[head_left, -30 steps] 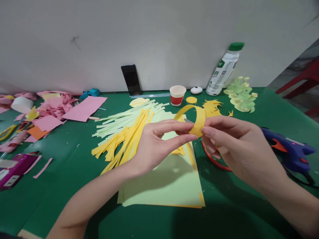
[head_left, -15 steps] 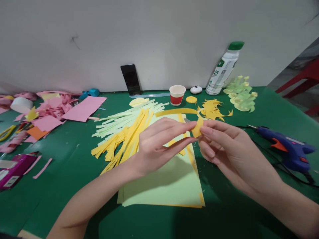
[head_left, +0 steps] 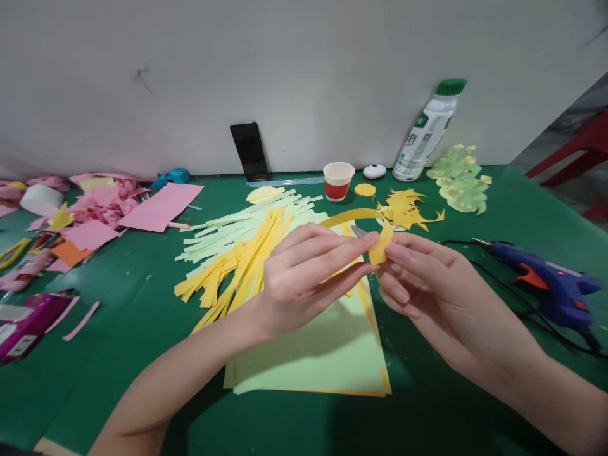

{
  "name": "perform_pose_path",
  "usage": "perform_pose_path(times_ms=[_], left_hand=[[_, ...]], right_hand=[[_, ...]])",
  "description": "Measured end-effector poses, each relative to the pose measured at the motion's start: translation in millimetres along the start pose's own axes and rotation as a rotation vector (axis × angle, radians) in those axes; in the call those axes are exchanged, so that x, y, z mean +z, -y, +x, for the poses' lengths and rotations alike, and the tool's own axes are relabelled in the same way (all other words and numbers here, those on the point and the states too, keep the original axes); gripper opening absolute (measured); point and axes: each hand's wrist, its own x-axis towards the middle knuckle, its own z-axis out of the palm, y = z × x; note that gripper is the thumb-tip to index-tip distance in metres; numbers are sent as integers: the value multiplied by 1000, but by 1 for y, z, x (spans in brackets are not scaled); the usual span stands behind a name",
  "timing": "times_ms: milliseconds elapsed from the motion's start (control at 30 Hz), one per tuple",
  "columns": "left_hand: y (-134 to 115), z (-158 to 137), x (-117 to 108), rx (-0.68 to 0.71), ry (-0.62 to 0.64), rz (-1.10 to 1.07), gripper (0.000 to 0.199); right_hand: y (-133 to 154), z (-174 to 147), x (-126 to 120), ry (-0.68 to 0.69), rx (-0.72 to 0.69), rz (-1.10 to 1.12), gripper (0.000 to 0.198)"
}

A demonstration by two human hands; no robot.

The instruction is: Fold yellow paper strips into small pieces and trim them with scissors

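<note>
A yellow paper strip [head_left: 379, 249] is pinched between both hands, its long end curving back and to the left above the sheets. My left hand [head_left: 304, 275] grips the strip at its left edge with thumb and fingertips. On the other side, my right hand [head_left: 427, 282] holds the strip between thumb and curled fingers. A grey pointed metal tip [head_left: 359, 232] shows behind my left fingers; the rest of it is hidden. Below the hands lie pale green paper sheets [head_left: 308, 361]. Cut yellow strips [head_left: 259, 253] and light green strips [head_left: 213, 237] fan out to the left.
A blue glue gun [head_left: 546, 278] with its cable lies right. Behind stand a paper cup [head_left: 337, 183], a bottle [head_left: 425, 136] and a phone [head_left: 250, 152]. Yellow spiky cut-outs [head_left: 406, 209] and green paper pieces [head_left: 460, 180] lie back right; pink paper [head_left: 161, 208] and a purple tool [head_left: 33, 326] are left.
The pinched end of the yellow strip has shifted slightly right, and its long tail has drawn in toward the hands. Both hands keep their hold.
</note>
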Motion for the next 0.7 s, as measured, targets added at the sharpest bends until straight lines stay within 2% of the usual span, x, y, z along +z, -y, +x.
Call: perform_pose_path(times_ms=[67, 200, 300, 533, 700], left_hand=[[-2, 1, 1, -86, 2, -79, 32], [-10, 4, -1, -483, 31, -333, 17], [-15, 7, -4, -660, 55, -412, 6], [-18, 7, -4, -717, 52, -412, 2], [-18, 7, -4, -711, 34, -401, 3]], right_hand=[[0, 0, 0, -24, -51, -23, 11], [-1, 0, -2, -95, -228, -170, 9], [-4, -1, -4, -119, -309, -302, 8], [-7, -4, -5, -140, -391, -360, 3], [-7, -4, -6, -122, -389, -356, 4]])
